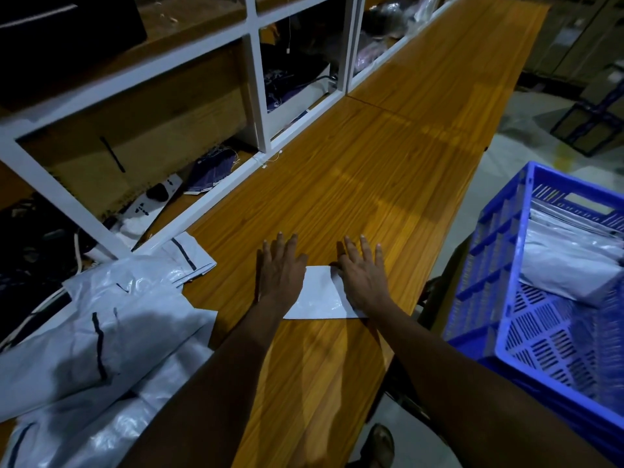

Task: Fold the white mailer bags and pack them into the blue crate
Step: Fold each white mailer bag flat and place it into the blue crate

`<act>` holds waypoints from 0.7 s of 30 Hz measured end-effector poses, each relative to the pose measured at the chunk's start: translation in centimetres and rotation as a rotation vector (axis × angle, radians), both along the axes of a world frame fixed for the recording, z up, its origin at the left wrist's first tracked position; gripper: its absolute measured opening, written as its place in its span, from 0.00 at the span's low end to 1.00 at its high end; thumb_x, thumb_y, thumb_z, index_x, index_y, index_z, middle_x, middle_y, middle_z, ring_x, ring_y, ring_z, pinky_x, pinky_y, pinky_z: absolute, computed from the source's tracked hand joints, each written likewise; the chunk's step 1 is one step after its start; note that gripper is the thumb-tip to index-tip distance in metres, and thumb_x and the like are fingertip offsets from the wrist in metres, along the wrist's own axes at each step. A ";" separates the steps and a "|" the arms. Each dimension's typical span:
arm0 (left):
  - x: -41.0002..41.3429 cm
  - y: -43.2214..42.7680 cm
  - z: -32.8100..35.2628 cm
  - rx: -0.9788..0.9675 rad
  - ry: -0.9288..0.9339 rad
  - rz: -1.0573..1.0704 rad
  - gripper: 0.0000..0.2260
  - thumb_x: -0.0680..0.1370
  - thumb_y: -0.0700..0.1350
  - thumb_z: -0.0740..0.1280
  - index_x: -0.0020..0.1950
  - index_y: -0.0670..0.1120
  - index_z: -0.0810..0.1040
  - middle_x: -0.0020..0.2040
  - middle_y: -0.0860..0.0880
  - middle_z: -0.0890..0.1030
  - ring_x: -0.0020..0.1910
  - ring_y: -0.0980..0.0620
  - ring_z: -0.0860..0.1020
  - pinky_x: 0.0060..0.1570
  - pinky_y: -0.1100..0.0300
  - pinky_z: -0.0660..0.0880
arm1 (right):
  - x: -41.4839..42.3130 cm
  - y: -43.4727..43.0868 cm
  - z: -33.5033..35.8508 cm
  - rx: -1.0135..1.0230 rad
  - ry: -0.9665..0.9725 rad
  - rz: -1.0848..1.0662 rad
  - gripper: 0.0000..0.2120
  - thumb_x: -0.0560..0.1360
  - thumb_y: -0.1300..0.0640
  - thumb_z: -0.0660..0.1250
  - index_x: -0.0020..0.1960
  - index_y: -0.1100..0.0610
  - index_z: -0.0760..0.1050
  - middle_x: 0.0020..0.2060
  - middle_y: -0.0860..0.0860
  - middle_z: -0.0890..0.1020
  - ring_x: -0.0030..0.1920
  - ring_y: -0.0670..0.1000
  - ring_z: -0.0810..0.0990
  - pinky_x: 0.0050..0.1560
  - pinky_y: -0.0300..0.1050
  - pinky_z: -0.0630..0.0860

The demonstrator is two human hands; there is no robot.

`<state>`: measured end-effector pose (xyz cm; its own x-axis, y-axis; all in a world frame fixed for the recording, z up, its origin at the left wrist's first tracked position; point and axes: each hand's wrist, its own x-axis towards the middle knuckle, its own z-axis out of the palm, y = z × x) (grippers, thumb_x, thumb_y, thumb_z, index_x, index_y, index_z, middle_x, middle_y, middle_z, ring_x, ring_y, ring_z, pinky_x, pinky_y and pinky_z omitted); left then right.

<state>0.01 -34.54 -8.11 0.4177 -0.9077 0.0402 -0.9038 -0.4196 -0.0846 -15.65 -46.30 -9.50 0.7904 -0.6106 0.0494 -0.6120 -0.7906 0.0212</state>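
1. Head view: you are leaning over the wooden table (388, 146) and pressing both hands down on a folded white bag (319, 295) that is lying flat on the table's near half, close to its right edge.
2. Your left hand (282, 268) is lying palm down on the bag's left end, its fingers straight, spread and reaching past the bag onto the table.
3. Your right hand (363, 275) is lying palm down on the bag's right end, its fingers also straight and spread, with the tips resting on the table.
4. The bag is showing as a white wedge between your two wrists, and its near edge is lying straight across the table.
5. The blue crate (506, 251) is standing just beside the table's right edge, lower than the tabletop, and packed white bags (567, 261) are lying in its far part.
6. A loose pile of unfolded bags (111, 315) with dark stripes is spilling over the table's near left corner.
7. A white shelf frame (256, 79) is running along the table's left edge, and a power strip (152, 204) is lying inside it.
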 end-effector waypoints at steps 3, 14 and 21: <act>-0.6 0.3 -0.3 0.001 0.017 0.027 0.12 0.81 0.49 0.65 0.63 0.49 0.76 0.79 0.42 0.61 0.78 0.35 0.55 0.73 0.34 0.54 | 0.1 0.5 0.0 -0.002 0.011 0.004 0.16 0.78 0.57 0.65 0.65 0.57 0.75 0.79 0.59 0.58 0.79 0.65 0.50 0.75 0.69 0.46; -1.5 1.1 2.9 -0.103 -0.036 -0.048 0.12 0.78 0.45 0.69 0.61 0.46 0.77 0.77 0.41 0.65 0.77 0.36 0.59 0.71 0.32 0.57 | 0.2 0.6 3.5 0.012 -0.168 0.115 0.16 0.79 0.51 0.64 0.60 0.60 0.79 0.74 0.63 0.67 0.75 0.70 0.61 0.72 0.72 0.56; -2.2 -1.7 8.9 -0.150 -0.081 -0.099 0.14 0.83 0.52 0.58 0.68 0.53 0.73 0.80 0.41 0.58 0.79 0.38 0.51 0.73 0.32 0.48 | -1.1 -1.6 9.5 0.009 -0.364 0.068 0.25 0.77 0.46 0.48 0.45 0.58 0.80 0.75 0.60 0.68 0.76 0.64 0.61 0.73 0.69 0.55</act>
<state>-2.21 -36.25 0.75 0.3168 -0.9254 0.2082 -0.9339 -0.3427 -0.1022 -16.71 -47.85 0.03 0.7608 -0.5592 0.3294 -0.5244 -0.8287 -0.1954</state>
